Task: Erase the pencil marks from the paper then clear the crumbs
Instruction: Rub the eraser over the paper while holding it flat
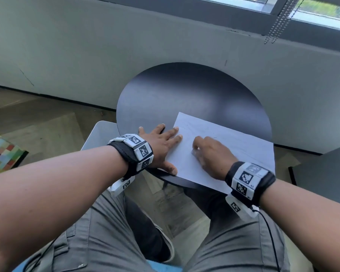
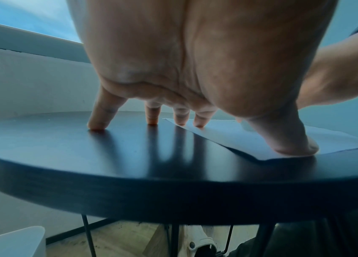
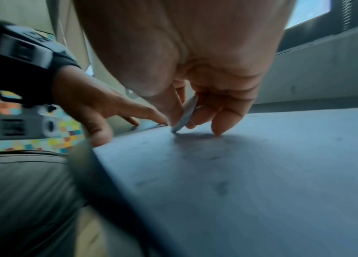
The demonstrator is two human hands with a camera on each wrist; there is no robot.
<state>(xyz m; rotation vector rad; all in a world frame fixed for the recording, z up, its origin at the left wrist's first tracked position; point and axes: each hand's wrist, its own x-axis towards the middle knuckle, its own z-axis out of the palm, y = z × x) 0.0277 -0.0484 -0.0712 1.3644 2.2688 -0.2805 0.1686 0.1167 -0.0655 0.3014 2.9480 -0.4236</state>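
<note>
While left hand (image 1: 159,146) presses paper (image 1: 234,150) flat with spread fingers, right hand (image 1: 212,156) pinching eraser (image 3: 184,115), tip on sheet

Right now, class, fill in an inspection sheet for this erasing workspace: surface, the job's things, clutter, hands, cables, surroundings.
Surface: round black table, glossy, paper on its near right part.
Job's things: white sheet of paper lies flat, overhanging the near edge, faint marks on it; small grey-white eraser, tip on the sheet. Crumbs cannot be made out.
Clutter: nothing seen.
Hands: left hand spread flat, fingers straight, two fingertips and thumb on the paper's left edge; right hand pinches the eraser.
Cables: thin black cable from the right wristband.
Surroundings: grey wall, window, bead chains, wooden floor, white chair.
</note>
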